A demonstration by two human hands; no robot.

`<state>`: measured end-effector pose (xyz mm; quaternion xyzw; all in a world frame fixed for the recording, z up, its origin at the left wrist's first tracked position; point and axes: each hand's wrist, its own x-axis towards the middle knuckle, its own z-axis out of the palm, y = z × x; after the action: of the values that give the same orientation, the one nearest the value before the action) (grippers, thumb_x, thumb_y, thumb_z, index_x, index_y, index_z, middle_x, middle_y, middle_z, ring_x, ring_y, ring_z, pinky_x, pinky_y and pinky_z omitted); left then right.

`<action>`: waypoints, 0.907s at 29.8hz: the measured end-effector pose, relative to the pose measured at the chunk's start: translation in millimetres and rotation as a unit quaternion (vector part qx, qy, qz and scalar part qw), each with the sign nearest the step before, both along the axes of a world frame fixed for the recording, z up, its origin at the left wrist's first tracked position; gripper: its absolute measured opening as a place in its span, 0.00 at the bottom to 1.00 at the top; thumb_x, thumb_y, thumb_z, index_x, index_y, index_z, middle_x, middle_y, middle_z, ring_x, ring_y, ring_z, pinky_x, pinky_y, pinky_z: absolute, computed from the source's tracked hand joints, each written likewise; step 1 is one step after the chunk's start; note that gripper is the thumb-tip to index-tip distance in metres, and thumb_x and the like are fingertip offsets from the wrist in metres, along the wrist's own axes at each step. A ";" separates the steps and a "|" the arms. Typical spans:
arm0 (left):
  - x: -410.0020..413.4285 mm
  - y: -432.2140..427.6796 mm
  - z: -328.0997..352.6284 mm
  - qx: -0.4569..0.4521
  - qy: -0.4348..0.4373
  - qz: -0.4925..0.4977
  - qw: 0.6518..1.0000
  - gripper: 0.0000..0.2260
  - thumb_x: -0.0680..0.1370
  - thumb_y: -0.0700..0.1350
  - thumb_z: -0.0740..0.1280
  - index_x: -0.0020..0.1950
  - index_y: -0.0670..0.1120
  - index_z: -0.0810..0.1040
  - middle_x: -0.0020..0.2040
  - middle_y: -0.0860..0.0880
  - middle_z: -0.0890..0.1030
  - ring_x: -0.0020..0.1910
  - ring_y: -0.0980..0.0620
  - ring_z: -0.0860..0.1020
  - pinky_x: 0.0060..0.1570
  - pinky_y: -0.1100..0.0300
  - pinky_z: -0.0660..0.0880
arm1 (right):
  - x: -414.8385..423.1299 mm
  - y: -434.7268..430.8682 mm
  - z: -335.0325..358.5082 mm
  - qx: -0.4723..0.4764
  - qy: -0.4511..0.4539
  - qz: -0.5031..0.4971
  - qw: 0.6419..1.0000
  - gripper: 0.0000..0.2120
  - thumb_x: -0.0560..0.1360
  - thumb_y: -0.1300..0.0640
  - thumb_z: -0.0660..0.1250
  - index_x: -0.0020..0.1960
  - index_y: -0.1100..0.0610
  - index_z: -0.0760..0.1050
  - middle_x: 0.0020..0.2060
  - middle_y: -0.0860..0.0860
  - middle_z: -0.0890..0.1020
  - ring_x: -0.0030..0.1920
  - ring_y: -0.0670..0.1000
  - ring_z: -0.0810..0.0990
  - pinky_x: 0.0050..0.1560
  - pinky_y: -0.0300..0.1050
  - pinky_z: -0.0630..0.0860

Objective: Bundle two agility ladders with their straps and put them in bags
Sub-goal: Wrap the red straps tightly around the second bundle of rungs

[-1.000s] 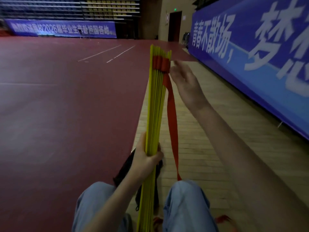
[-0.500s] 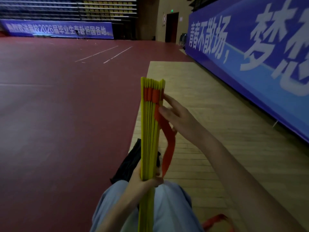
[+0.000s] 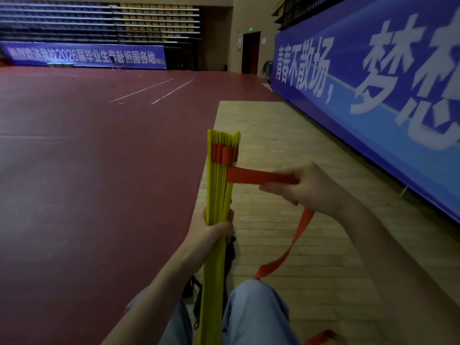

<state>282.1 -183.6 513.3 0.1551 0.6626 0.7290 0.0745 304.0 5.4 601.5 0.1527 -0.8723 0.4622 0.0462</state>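
Nearest, below both hands, the person's knees (image 3: 254, 312) in pale blue trousers flank the lower end of the ladder bundle (image 3: 219, 185), a flat-pressed stack of yellow rungs whose long axis runs from between the legs up and away, close to upright. A dark fabric thing (image 3: 230, 250) lies behind the bundle just under the left hand; it may be one of the bags, but whether it is open, and what is in it, cannot be told. The left hand (image 3: 211, 230) is clenched round the stack about midway along, thumb across the near face, steadying it. Above and to the right of it, the right hand (image 3: 311, 190) grasps the red strap (image 3: 261, 178) in a closed fist and holds it taut, level and crosswise to the rungs, so it leaves the bundle's right edge just below the red webbing loops near the far tip. From under that fist the slack tail drops toward the right knee, and a further scrap of red shows beyond the knee at the frame's bottom. By my reading, the wrap turns on carrying the strap round the stack's short way, and the right hand is the one placed to do it. Beyond the hands lie wooden floorboards (image 3: 273, 135), a dark red court (image 3: 99, 170) to the left and a blue banner (image 3: 373, 95) to the right; no second ladder is in view
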 end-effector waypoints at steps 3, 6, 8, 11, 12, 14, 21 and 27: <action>1.1 0.5 -0.6 -0.008 0.008 -0.037 0.999 0.18 0.56 0.38 0.69 0.44 0.43 0.73 0.30 0.52 0.75 0.29 0.55 0.74 0.30 0.62 0.73 | -2.9 7.4 15.7 0.013 0.068 -0.010 0.998 0.03 0.70 0.55 0.68 0.42 0.48 0.80 0.23 0.45 0.75 0.24 0.42 0.68 0.26 0.31 0.65; 0.4 -4.9 -2.3 0.013 -0.016 -0.057 0.998 0.22 0.54 0.39 0.70 0.47 0.44 0.73 0.31 0.53 0.76 0.31 0.55 0.75 0.31 0.61 0.73 | -3.3 10.5 28.9 0.008 0.088 -0.015 0.996 0.04 0.70 0.55 0.68 0.40 0.47 0.78 0.21 0.42 0.75 0.24 0.39 0.68 0.26 0.27 0.64; 0.2 -7.7 -0.8 -0.002 -0.014 -0.073 0.997 0.21 0.54 0.40 0.71 0.46 0.44 0.74 0.32 0.52 0.76 0.31 0.54 0.76 0.32 0.61 0.74 | -4.2 8.2 34.4 -0.020 0.140 -0.017 0.990 0.04 0.71 0.57 0.67 0.43 0.50 0.79 0.22 0.38 0.76 0.25 0.37 0.71 0.28 0.26 0.65; 4.7 -3.7 3.8 -0.049 0.005 -0.092 0.994 0.13 0.60 0.36 0.70 0.42 0.42 0.73 0.33 0.52 0.76 0.32 0.57 0.77 0.33 0.63 0.74 | -8.0 0.1 43.3 -0.095 0.242 -0.048 0.964 0.09 0.74 0.64 0.65 0.52 0.55 0.77 0.25 0.32 0.77 0.29 0.33 0.75 0.32 0.25 0.69; 7.0 -0.5 4.4 -0.056 0.014 -0.097 0.994 0.11 0.62 0.35 0.69 0.42 0.42 0.73 0.32 0.53 0.76 0.31 0.58 0.76 0.33 0.65 0.74 | -9.6 -2.8 46.2 -0.132 0.251 -0.060 0.957 0.07 0.74 0.63 0.65 0.48 0.54 0.79 0.24 0.34 0.77 0.28 0.35 0.74 0.30 0.27 0.68; 10.5 5.0 3.3 -0.062 0.026 -0.096 0.993 0.11 0.65 0.34 0.69 0.43 0.43 0.71 0.32 0.55 0.75 0.31 0.60 0.75 0.33 0.67 0.73 | -13.1 -5.1 51.5 -0.219 0.240 -0.083 0.942 0.10 0.76 0.60 0.65 0.40 0.48 0.80 0.21 0.39 0.74 0.23 0.39 0.69 0.26 0.29 0.63; 17.0 7.7 -3.0 -0.045 0.032 -0.090 0.994 0.12 0.62 0.37 0.68 0.43 0.42 0.71 0.31 0.57 0.75 0.31 0.58 0.75 0.33 0.65 0.73 | -29.5 19.3 44.5 -0.439 0.025 -0.096 0.893 0.24 0.77 0.56 0.55 0.22 0.52 0.69 0.16 0.44 0.62 0.16 0.42 0.58 0.18 0.34 0.57; 2.9 -2.8 4.1 -0.033 -0.028 -0.042 0.998 0.19 0.53 0.45 0.72 0.41 0.42 0.77 0.34 0.48 0.79 0.35 0.51 0.78 0.34 0.59 0.77 | -9.7 10.8 28.4 -0.334 -0.179 0.030 0.925 0.19 0.71 0.56 0.53 0.25 0.54 0.74 0.24 0.50 0.74 0.25 0.46 0.73 0.24 0.35 0.68</action>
<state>285.0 -186.4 517.4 0.1597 0.6770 0.7069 0.1286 294.3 16.2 629.9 0.0693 -0.6563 0.7474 -0.0767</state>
